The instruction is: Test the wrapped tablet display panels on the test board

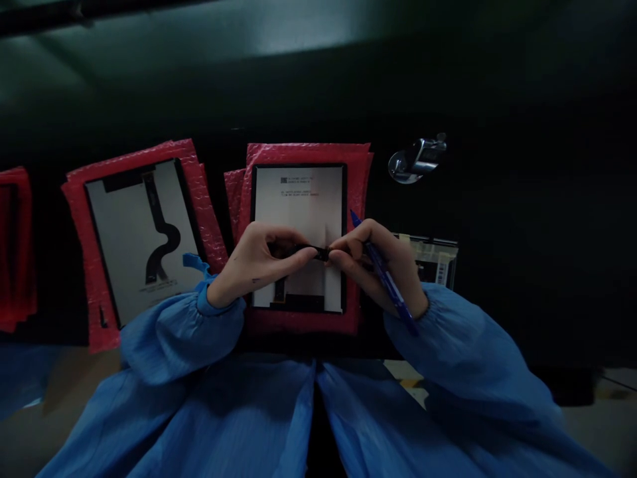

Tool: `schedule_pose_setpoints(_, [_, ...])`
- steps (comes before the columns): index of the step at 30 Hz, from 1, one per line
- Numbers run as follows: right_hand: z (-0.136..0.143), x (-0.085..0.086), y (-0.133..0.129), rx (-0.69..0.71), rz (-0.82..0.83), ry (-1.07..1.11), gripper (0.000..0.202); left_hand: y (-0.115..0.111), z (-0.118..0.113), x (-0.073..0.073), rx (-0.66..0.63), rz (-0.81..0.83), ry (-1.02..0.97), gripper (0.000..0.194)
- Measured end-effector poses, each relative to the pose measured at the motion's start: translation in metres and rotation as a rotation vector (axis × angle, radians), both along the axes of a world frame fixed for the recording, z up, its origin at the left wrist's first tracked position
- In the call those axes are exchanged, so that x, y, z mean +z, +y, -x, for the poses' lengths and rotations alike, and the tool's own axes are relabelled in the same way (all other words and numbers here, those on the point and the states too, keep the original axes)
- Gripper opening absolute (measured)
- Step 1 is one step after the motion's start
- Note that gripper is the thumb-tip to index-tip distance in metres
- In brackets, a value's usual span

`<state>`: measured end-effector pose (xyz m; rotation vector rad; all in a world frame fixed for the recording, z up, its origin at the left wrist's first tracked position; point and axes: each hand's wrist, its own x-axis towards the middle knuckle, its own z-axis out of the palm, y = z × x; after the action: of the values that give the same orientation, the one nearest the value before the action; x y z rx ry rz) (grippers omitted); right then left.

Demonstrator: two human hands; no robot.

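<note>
A display panel (pixel 298 216) with a white back and black frame lies on a stack of pink bubble-wrap sheets (pixel 359 219) in front of me. Over its middle, my left hand (pixel 263 259) pinches a black flex cable (pixel 321 253) that rises from the panel's lower part. From the other side, the thumb and fingertips of my right hand (pixel 383 255) close on the end of that same cable. A blue pen (pixel 385 279) is tucked in my right hand, its tip pointing up and left. Fingers partly cover the cable.
To the left, another panel (pixel 129 226) with an S-shaped flex cable rests on pink wrap. More red wrap (pixel 17 245) lies at the far left. A shiny metal tally counter (pixel 418 159) stands at the upper right. Behind my right hand is a partly hidden panel-like part (pixel 440 255).
</note>
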<state>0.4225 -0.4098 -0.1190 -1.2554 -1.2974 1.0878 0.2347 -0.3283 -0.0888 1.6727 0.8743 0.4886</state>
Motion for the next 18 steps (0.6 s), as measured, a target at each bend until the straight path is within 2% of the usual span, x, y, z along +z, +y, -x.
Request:
schedule_pose_setpoints(5, [0.0008,0.0004,0.0000,-0.006,-0.031,-0.016,0.037,-0.0009,0.0006,-0.0012,0.062,-0.043,-0.019,0.014])
schedule_pose_setpoints(12, [-0.0002,0.0017,0.0001,-0.007,-0.005,-0.028,0.039,-0.0018,0.0004,-0.0026,0.054,-0.038,-0.013,0.017])
schedule_pose_setpoints(18, [-0.0009,0.0034,-0.0012,-0.008,-0.019,-0.030,0.036,-0.0030,-0.0013,-0.0043,0.057,-0.145,-0.016,0.016])
